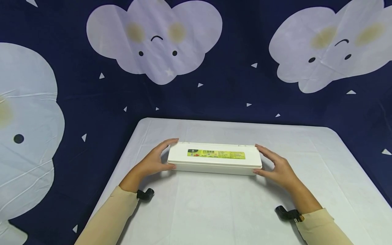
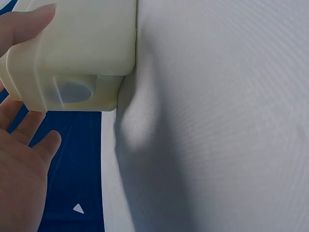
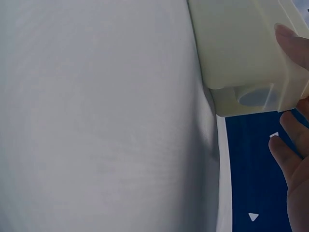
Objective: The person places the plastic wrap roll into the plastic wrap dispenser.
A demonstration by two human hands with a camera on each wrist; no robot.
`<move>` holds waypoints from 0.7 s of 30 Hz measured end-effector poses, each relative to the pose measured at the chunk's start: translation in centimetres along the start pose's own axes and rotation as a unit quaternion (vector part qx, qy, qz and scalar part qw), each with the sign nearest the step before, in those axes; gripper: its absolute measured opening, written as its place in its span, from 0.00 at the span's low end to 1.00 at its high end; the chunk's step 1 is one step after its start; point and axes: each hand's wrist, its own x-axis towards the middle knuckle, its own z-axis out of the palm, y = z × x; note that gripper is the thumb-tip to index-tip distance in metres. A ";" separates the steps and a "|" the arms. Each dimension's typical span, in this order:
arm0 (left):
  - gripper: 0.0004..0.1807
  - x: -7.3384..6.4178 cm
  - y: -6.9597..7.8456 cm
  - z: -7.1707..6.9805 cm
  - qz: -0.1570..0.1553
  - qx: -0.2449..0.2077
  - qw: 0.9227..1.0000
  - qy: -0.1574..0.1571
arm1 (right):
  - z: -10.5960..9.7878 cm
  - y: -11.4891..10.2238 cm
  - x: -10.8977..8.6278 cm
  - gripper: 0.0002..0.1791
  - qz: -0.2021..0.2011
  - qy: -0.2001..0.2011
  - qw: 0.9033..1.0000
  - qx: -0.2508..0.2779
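Observation:
A long white plastic wrap box (image 1: 211, 167) lies crosswise on the white-covered table, its hinged lid closed. Along the lid runs a green and yellow printed label (image 1: 216, 154). My left hand (image 1: 151, 162) grips the box's left end, thumb on the front wall and fingers at the back edge. At the opposite end my right hand (image 1: 281, 169) holds it the same way. In the left wrist view a rounded recess (image 2: 76, 91) shows in the end wall, and the right wrist view shows a matching recess (image 3: 257, 96). The inside of the box is hidden.
White cloth covers the table (image 1: 208, 207), whose rounded far edge lies behind the box. Beyond hangs a dark blue backdrop (image 1: 226, 98) with pale cloud faces and small white triangles. Black camera mounts sit at the left wrist (image 1: 145, 194) and right wrist (image 1: 287, 213).

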 end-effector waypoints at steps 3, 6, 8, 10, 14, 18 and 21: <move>0.58 -0.1 0.0 0.0 0.005 0.008 1.000 0.000 | -0.1 0.0 0.0 0.55 -0.004 0.005 1.000 -0.010; 0.59 -0.2 0.0 0.0 0.006 0.016 1.000 0.000 | -0.2 -0.2 -0.1 0.56 -0.002 0.006 1.000 -0.008; 0.58 -0.2 0.0 0.0 0.004 0.017 1.000 -0.001 | -0.2 -0.2 -0.1 0.56 0.001 0.005 1.000 -0.007; 0.59 -0.1 -0.1 0.0 0.002 0.016 1.000 -0.001 | -0.2 -0.3 -0.1 0.56 0.004 0.005 1.000 -0.003; 0.60 -0.1 -0.1 0.0 0.004 0.009 1.000 -0.005 | -0.2 -0.4 -0.2 0.56 0.015 0.002 1.000 0.003; 0.61 -0.2 0.0 0.1 0.004 0.009 1.000 -0.006 | -0.3 -0.5 -0.3 0.57 0.025 -0.003 1.000 0.006; 0.61 -0.3 0.1 0.1 0.007 0.013 1.000 -0.004 | -0.4 -0.4 -0.4 0.58 0.030 -0.007 1.000 0.008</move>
